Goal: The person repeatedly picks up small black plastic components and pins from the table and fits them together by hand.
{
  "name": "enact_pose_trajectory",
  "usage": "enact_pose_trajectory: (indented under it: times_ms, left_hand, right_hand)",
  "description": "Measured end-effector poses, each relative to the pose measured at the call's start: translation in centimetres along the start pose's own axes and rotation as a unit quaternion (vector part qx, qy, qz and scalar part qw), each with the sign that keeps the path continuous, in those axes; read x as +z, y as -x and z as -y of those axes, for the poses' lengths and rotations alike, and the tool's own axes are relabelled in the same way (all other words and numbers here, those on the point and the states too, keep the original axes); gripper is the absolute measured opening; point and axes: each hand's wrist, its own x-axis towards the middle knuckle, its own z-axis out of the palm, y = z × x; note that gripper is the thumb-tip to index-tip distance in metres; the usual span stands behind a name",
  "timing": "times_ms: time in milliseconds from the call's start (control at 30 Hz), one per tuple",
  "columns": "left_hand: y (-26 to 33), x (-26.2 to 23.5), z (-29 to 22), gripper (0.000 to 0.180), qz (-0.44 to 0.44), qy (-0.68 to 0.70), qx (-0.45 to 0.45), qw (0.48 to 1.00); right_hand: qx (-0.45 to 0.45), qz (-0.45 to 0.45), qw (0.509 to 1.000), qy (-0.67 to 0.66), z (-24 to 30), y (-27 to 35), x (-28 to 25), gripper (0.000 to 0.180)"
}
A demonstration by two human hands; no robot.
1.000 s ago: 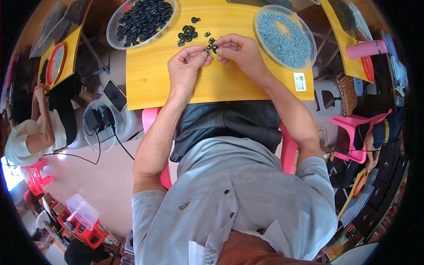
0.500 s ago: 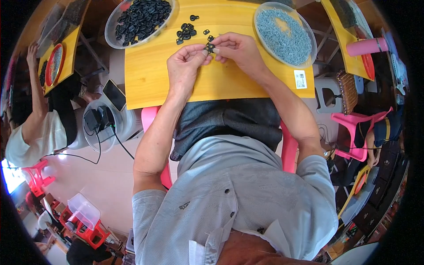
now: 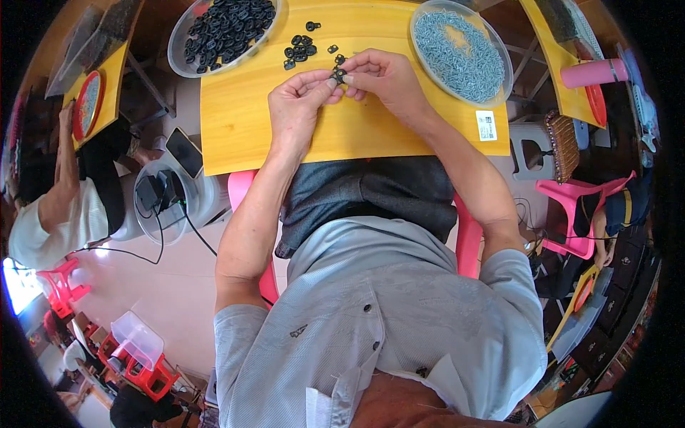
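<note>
This looks like a small workshop where several people do handwork at tables. A plain yellow table (image 3: pixel 235 135) bears one shallow tub (image 3: pixel 175 51) heaped with identical small black plastic pieces (image 3: pixel 228 32) and another, a round tub (image 3: pixel 508 85), full of loose silvery metal pieces (image 3: pixel 460 75), far more than a household would keep. Similar yellow-topped tables stand to the left (image 3: pixel 112 100) and right (image 3: pixel 569 98), the left one with a red-rimmed dish (image 3: pixel 101 87) on it. A co-worker in a white top (image 3: pixel 57 214) sits there, and another co-worker's hands (image 3: pixel 605 253) show at the right edge. Plastic seating, such as a pink chair (image 3: pixel 560 192) and a red stool (image 3: pixel 153 381), stands on the pale floor (image 3: pixel 171 292).
</note>
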Motion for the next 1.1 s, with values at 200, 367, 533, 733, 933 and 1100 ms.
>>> enact_pose_trajectory:
  times_ms: [200, 367, 533, 733, 933, 1100]
  left_hand:
    - [0.2, 0.1, -0.1, 0.018, -0.005, -0.007, -0.003, 1.0]
    - [0.1, 0.1, 0.2, 0.019, 0.01, -0.018, 0.004, 1.0]
    - [0.2, -0.2, 0.0, 0.029, 0.107, -0.282, 0.193, 0.934]
    - [0.5, -0.2, -1.3, 0.034, 0.147, -0.453, 0.278, 0.835]
    - [0.4, -0.3, -0.7, 0.031, 0.129, -0.47, 0.322, 0.812]
    - [0.1, -0.6, -0.3, 0.029, 0.129, -0.481, 0.346, 0.795]
  right_hand:
    - [-0.006, 0.006, 1.0, -0.002, 0.1, 0.0, 0.1, 0.018]
    - [0.001, 0.001, 1.0, 0.019, 0.5, 0.2, -0.1, 0.017]
    - [0.055, 0.022, 0.997, 0.053, 2.0, 0.4, -1.1, 0.014]
    - [0.081, 0.084, 0.99, 0.078, 1.6, 0.2, -1.5, 0.017]
    - [0.073, 0.065, 0.989, 0.114, 1.5, 0.3, -0.9, 0.018]
    - [0.071, 0.041, 0.987, 0.136, 1.3, 0.4, -0.6, 0.018]
